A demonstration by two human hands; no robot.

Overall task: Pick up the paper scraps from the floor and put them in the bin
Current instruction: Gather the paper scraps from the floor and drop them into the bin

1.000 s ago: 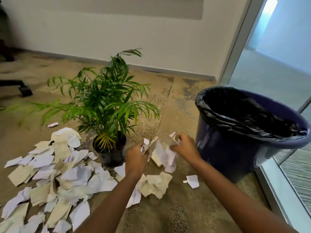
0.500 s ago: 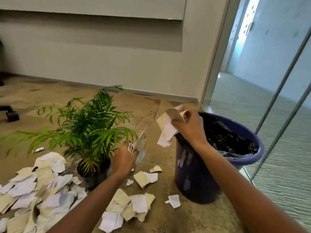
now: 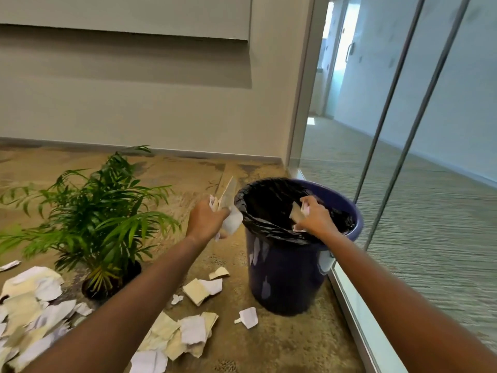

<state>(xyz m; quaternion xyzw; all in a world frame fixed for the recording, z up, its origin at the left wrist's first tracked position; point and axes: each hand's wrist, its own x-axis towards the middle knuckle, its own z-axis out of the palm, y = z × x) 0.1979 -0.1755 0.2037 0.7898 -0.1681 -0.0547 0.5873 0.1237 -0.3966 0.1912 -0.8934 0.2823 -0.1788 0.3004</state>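
Dozens of paper scraps lie on the carpet well below and to the left of both grips, spread beside a potted plant, and a thinner scatter runs under the left forearm toward the foot of the bin. Up at rim height, the left hand has its fingers curled tight round a wad of white and cream pieces; one stiff piece stands above the fist and a white one hangs loose beneath it. That fist sits just left of the bin, outside its mouth. To its right, the right hand hangs over the black liner, inside the rim line, fingers pinched on a smaller clutch; motion blur hides how many pieces it holds, probably only a few. The step in hand looks like the drop itself. To do it well, the right fingers should spread fully while low over the middle of the liner, so that nothing flutters out. The left fist should cross the rim before it loosens at all, since the dangling white piece seems likeliest to slip onto the carpet. A glass wall stands close to the right of the right hand, so there is little room to swing that way.
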